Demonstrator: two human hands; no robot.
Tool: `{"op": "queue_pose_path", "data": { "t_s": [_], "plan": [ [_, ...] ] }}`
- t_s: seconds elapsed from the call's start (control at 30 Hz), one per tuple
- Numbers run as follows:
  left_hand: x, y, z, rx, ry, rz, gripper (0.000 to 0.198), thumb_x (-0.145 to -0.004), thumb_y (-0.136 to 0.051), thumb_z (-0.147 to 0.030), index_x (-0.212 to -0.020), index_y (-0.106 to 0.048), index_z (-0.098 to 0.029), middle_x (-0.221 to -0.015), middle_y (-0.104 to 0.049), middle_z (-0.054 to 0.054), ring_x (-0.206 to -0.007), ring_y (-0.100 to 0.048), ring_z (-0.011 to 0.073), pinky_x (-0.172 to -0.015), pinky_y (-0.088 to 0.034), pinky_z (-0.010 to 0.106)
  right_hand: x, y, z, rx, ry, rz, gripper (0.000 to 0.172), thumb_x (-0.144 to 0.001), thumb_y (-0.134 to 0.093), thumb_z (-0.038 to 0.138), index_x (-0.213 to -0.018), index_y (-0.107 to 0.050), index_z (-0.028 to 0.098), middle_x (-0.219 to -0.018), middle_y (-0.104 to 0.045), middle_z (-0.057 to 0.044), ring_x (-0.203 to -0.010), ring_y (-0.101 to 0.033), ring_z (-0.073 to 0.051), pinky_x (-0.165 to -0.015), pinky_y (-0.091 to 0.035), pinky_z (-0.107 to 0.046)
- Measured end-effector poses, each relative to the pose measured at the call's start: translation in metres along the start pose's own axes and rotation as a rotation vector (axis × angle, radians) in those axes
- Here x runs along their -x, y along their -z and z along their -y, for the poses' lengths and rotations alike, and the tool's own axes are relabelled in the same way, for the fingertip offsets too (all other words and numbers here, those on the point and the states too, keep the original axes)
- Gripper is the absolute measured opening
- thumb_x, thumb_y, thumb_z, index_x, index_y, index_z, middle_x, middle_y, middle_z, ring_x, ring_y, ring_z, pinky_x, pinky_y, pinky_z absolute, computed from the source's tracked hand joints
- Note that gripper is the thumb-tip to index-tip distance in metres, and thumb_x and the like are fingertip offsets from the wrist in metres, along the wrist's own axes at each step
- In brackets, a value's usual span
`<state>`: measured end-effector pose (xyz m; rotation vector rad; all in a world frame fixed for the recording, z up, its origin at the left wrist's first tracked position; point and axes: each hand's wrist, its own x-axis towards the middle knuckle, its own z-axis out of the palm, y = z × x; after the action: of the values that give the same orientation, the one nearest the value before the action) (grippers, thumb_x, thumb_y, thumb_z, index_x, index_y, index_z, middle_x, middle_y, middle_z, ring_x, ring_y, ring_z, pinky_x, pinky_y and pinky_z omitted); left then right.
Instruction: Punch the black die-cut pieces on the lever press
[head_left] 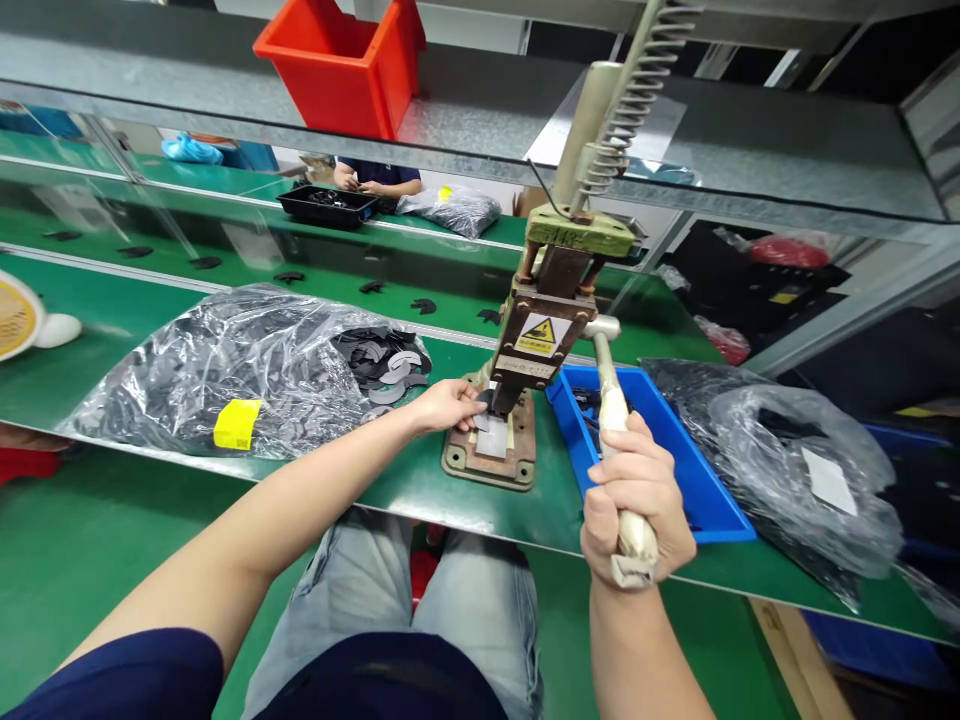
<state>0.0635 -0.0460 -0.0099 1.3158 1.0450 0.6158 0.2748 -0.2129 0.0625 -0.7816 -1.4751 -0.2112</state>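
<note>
My right hand [639,490] is wrapped round the pale, tape-covered lever [613,400] of a hand press [541,325]. The lever slants down from the press's right side. My left hand [448,405] pinches a small dark grey flat piece [483,410] at the foot of the press, just under its ram. Part of that piece is hidden by the fingers and the ram. Below it, a light metal plate [493,438] lies on the rusty press base [491,470]. Left of the press, curved grey and black pieces [386,365] spill from the mouth of a clear plastic bag [217,370].
A blue bin [667,450] with dark parts stands right of the press, beside another plastic bag [810,460]. A red bin [352,70] sits on the overhead shelf [187,85]. Black curved pieces [371,287] lie spaced along the green strip behind. Across it, a person's hands [360,183] work near a black tray [326,205].
</note>
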Motion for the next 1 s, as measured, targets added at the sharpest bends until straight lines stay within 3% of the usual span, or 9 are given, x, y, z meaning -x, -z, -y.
{"op": "queue_pose_path", "data": {
  "t_s": [0.23,0.47,0.53,0.67,0.73,0.8,0.9,1.0],
  "plan": [
    [-0.013,-0.009,-0.009,-0.186,0.084,-0.017,0.033,-0.09,-0.079,-0.027,-0.079,-0.049,-0.02,-0.051,-0.061,-0.004,-0.044,-0.06,0.0116,-0.044,-0.046,0.018,0.0,-0.001,0.0,0.008,0.011,-0.019,0.015,-0.085,-0.069,0.023,-0.074,-0.058,0.023,-0.077,-0.067,0.003,-0.096,-0.073,-0.023,-0.11,-0.056,-0.068],
    [-0.011,-0.019,-0.022,-0.24,0.188,-0.033,0.02,-0.091,-0.075,-0.027,-0.091,-0.056,-0.02,-0.057,-0.062,-0.004,-0.046,-0.061,0.0122,-0.047,-0.047,0.02,-0.002,-0.003,0.0,0.001,0.017,-0.031,0.016,-0.084,-0.07,0.022,-0.072,-0.059,0.022,-0.076,-0.067,0.002,-0.093,-0.073,-0.022,-0.107,-0.058,-0.065],
    [-0.005,-0.023,-0.019,-0.274,0.111,-0.056,0.016,-0.092,-0.073,-0.026,-0.099,-0.06,-0.019,-0.062,-0.065,-0.002,-0.05,-0.063,0.0133,-0.051,-0.049,0.022,-0.003,-0.002,-0.001,0.001,0.023,-0.042,0.015,-0.081,-0.07,0.019,-0.071,-0.059,0.022,-0.075,-0.067,0.002,-0.091,-0.073,-0.023,-0.105,-0.059,-0.066],
    [0.014,-0.021,-0.005,-0.427,-0.228,-0.029,0.019,-0.09,-0.069,-0.027,-0.107,-0.067,-0.019,-0.078,-0.073,0.003,-0.065,-0.068,0.0164,-0.06,-0.052,0.025,-0.007,-0.001,-0.005,0.013,0.043,-0.043,0.013,-0.074,-0.072,0.016,-0.069,-0.062,0.024,-0.073,-0.07,0.002,-0.086,-0.075,-0.027,-0.099,-0.061,-0.068],
    [0.025,-0.004,0.001,-0.497,-0.326,0.056,0.019,-0.093,-0.065,-0.03,-0.109,-0.07,-0.02,-0.088,-0.076,0.004,-0.076,-0.071,0.0179,-0.067,-0.055,0.026,-0.008,0.0,-0.007,0.023,0.043,-0.054,0.013,-0.07,-0.073,0.017,-0.069,-0.063,0.025,-0.072,-0.071,0.003,-0.085,-0.076,-0.029,-0.098,-0.062,-0.068],
    [0.036,0.026,0.004,-0.619,-0.345,0.043,0.022,-0.095,-0.063,-0.033,-0.111,-0.072,-0.021,-0.1,-0.078,0.005,-0.088,-0.073,0.0199,-0.079,-0.056,0.028,-0.007,0.0,-0.008,0.019,0.032,-0.066,0.014,-0.067,-0.074,0.016,-0.068,-0.065,0.026,-0.072,-0.072,0.003,-0.085,-0.077,-0.03,-0.098,-0.062,-0.068],
    [0.047,0.082,0.002,-0.96,-0.26,-0.254,0.022,-0.091,-0.069,-0.035,-0.108,-0.073,-0.021,-0.113,-0.077,0.011,-0.103,-0.072,0.027,-0.092,-0.055,0.034,-0.006,-0.001,-0.008,0.01,0.012,-0.071,0.015,-0.065,-0.074,0.016,-0.069,-0.066,0.028,-0.074,-0.073,0.004,-0.086,-0.077,-0.031,-0.099,-0.061,-0.069],
    [0.047,0.127,0.001,-1.194,-0.083,-0.282,0.028,-0.086,-0.074,-0.038,-0.109,-0.071,-0.021,-0.115,-0.076,0.013,-0.11,-0.071,0.032,-0.094,-0.053,0.037,-0.005,-0.004,-0.008,0.016,0.022,-0.092,0.014,-0.066,-0.074,0.017,-0.067,-0.064,0.026,-0.072,-0.072,0.003,-0.085,-0.076,-0.03,-0.1,-0.061,-0.068]
  ]
}}
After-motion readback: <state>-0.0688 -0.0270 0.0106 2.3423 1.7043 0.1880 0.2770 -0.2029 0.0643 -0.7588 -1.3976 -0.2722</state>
